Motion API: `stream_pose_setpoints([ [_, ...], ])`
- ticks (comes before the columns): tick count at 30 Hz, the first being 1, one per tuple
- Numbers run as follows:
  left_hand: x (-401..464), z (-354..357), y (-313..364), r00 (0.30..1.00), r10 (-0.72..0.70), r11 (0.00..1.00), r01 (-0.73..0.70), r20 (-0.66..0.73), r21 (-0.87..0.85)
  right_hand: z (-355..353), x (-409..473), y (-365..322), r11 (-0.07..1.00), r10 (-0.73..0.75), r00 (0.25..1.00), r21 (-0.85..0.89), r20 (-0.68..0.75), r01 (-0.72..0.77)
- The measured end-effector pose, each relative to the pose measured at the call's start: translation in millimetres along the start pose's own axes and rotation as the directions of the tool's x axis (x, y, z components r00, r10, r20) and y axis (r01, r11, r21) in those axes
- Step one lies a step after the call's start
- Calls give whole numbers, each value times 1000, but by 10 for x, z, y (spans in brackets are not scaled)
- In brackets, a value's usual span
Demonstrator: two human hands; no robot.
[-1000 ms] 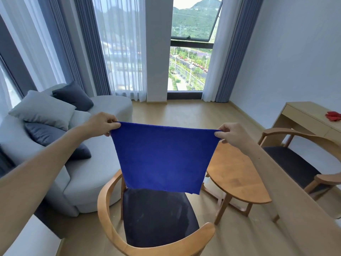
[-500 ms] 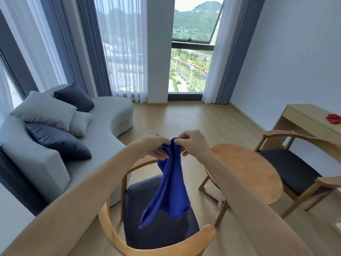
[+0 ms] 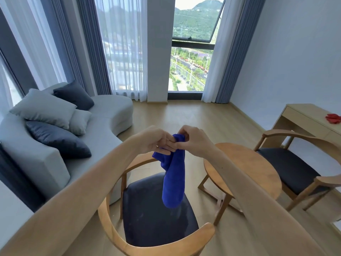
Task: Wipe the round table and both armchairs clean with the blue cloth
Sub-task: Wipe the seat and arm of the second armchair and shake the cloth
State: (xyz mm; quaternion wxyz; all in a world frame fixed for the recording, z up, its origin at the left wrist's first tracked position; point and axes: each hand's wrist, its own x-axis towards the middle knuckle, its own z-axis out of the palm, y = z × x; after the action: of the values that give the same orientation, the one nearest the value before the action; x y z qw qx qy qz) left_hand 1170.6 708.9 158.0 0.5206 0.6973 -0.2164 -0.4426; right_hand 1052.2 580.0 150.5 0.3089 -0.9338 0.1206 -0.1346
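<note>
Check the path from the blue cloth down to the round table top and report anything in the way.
Nothing visible blocks it. The blue cloth hangs from the left hand and right hand above the near armchair; the round table beside it is bare.

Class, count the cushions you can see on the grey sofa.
4. A dark one at the back, a large light grey one in front, a small pale one beside it, another dark one nearest. More may be hidden.

1 cam on my head, wide-angle, looking fwd & down past my arms toward the window (image 3: 191, 43); near armchair (image 3: 156, 209) closest.
</note>
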Motion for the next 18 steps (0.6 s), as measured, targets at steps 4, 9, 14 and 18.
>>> stream_pose_setpoints([
  [4, 41, -179, -114, 968, 219, 858, -132, -121, 496, -116, -7, 60, 1000, -31, 998, 2, -52, 31],
  [9, 82, -344, -587, 930, 359, 658, -195, -76, 727, -227, 1, 96, 999, -41, 993, 18, -109, 43],
  [14, 160, -193, -849, 915, 401, 632, -305, 36, 712, -275, 23, 91, 998, -47, 990, 27, -131, 51],
  [18, 144, -75, -873, 953, 302, 705, -234, 15, 670, -316, 3, 144, 999, -26, 987, 42, -159, 33],
])
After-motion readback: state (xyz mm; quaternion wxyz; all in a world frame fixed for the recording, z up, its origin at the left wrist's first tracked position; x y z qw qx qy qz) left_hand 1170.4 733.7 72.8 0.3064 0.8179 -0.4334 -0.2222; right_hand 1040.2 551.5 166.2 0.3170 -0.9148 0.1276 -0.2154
